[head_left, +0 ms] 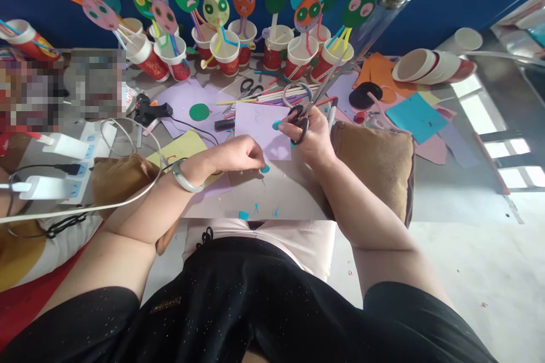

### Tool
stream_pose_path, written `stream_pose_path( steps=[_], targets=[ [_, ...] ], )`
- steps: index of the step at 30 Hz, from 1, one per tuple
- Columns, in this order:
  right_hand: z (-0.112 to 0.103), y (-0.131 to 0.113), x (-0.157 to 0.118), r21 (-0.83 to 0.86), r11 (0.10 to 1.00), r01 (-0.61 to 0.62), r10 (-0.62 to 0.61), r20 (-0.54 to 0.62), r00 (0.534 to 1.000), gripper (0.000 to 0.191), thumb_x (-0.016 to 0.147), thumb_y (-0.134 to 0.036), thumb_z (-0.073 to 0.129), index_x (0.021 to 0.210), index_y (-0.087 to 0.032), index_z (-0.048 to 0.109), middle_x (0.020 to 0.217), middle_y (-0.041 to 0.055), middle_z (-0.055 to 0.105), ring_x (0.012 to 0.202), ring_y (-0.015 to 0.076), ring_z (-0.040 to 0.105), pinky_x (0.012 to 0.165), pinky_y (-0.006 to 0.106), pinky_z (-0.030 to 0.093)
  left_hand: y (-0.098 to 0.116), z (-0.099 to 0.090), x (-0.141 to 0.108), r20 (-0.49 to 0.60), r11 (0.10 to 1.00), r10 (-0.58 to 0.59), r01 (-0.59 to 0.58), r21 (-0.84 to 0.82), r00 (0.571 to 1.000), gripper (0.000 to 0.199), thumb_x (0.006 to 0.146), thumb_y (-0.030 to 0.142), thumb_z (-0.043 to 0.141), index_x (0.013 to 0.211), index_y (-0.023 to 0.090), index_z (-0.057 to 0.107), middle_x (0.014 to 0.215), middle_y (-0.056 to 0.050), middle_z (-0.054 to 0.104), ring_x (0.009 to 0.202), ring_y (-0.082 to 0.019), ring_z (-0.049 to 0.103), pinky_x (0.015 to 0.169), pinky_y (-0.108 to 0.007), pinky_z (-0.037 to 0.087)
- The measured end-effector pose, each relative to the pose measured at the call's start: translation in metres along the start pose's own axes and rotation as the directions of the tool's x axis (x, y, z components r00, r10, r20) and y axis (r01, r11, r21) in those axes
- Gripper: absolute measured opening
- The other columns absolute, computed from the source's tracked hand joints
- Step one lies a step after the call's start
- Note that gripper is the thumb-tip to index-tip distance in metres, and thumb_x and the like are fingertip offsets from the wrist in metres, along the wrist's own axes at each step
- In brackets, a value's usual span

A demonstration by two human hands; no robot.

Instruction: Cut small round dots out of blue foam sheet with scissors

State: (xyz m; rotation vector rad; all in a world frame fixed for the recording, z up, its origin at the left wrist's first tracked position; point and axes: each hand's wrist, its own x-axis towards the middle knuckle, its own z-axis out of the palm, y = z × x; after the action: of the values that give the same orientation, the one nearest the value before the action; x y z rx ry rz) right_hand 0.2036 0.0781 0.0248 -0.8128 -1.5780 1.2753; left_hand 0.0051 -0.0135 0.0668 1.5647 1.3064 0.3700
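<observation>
Black-handled scissors (301, 125) sit in my right hand (315, 139), their blades pointing up and away to the right. Between that hand's thumb and finger is a small rounded piece of blue paper (276, 125). My left hand (244, 154) is closed low over the table edge, pinching another small blue paper piece (264, 169). A lilac paper sheet (259, 127) lies between and beyond the hands. Blue paper scraps (243, 215) rest near the table's front edge. A green paper oval (199, 112) lies to the left on more lilac paper.
Along the blue wall stand several red-and-white paper cups (225, 59) with paper animal heads on sticks. A brown cushion (374, 167) is by my right forearm. A power strip (87, 161) with cables lies left. Blue paper (417, 116) and stacked cups (430, 66) lie right.
</observation>
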Motion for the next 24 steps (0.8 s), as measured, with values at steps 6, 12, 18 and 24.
stream_pose_path(
  steps=[6,12,18,24],
  targets=[
    [0.003,0.005,-0.003,-0.115,0.987,0.116,-0.115,0.012,0.993,0.054,0.07,-0.053,0.097,0.085,-0.027,0.052,0.076,-0.0047,0.066,0.068,0.0149,0.062,0.067,0.034,0.057,0.003,-0.001,0.007,-0.178,0.993,-0.066,0.047,-0.112,0.982,0.025,0.096,0.024,0.061,0.081,0.014,0.078,0.071,-0.002,0.074,0.052,-0.008,0.055,0.052,-0.023,0.039],
    [0.003,0.002,-0.015,-0.381,0.846,0.373,-0.381,0.056,0.923,0.029,0.078,-0.031,0.084,0.084,-0.027,0.056,0.082,-0.0009,0.071,0.075,0.0199,0.065,0.076,0.04,0.057,0.008,0.005,0.014,-0.19,0.769,-0.219,0.05,-0.637,0.957,0.043,0.106,0.041,0.051,0.078,0.015,0.071,0.074,-0.007,0.076,0.053,-0.009,0.059,0.046,-0.021,0.035],
    [0.001,-0.002,-0.015,-0.536,0.712,0.454,-0.431,0.178,0.885,0.017,0.075,-0.021,0.074,0.083,-0.028,0.061,0.083,0.0028,0.075,0.084,0.0282,0.068,0.088,0.05,0.058,-0.013,0.016,0.024,-0.258,0.681,-0.025,-0.172,-0.712,0.966,0.032,0.09,0.046,0.075,0.073,0.02,0.073,0.08,-0.005,0.075,0.065,-0.012,0.065,0.054,-0.023,0.043],
    [-0.004,-0.004,-0.018,-0.504,0.693,0.516,-0.457,0.247,0.855,0.019,0.077,-0.023,0.079,0.086,-0.031,0.065,0.089,0.0061,0.08,0.089,0.0312,0.071,0.088,0.053,0.058,-0.002,0.018,0.023,-0.218,0.666,-0.133,-0.076,-0.742,0.967,0.038,0.099,0.042,0.068,0.071,0.017,0.071,0.073,-0.005,0.073,0.055,-0.01,0.06,0.049,-0.023,0.036]
  ],
)
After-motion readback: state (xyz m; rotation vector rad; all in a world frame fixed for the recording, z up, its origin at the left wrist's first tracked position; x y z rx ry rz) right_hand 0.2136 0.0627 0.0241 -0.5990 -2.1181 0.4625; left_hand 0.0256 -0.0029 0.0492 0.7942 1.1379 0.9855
